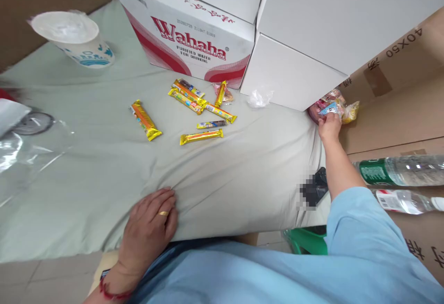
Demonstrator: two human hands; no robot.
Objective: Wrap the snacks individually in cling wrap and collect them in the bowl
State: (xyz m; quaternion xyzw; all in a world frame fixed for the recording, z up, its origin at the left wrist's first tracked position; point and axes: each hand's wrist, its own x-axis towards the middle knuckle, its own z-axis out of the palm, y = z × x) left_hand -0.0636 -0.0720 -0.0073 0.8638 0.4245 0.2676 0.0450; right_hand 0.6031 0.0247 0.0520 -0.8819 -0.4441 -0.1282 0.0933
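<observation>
My left hand (pixel 152 218) lies palm down near the front edge of the cloth-covered table, its fingers flat and holding nothing. At the far right, my right hand (pixel 330 127) reaches into a heap of wrapped snacks (pixel 335 96) beside the boxes. Its fingers are closed at a small blue snack packet (pixel 328 109); the fingertips are partly hidden. A yellow snack packet (pixel 350 112) sits just right of that hand. Across the middle of the table lie several yellow-wrapped snack bars (pixel 185 100), with one bar (pixel 144 120) apart on the left.
A Wahaha water carton (pixel 187 31) and white boxes (pixel 294 73) stand at the back. A paper cup (pixel 74 40) holds clear plastic. Crumpled plastic (pixel 260 98) lies by the boxes. Water bottles (pixel 409 170) are at right, above a green stool (pixel 307 239).
</observation>
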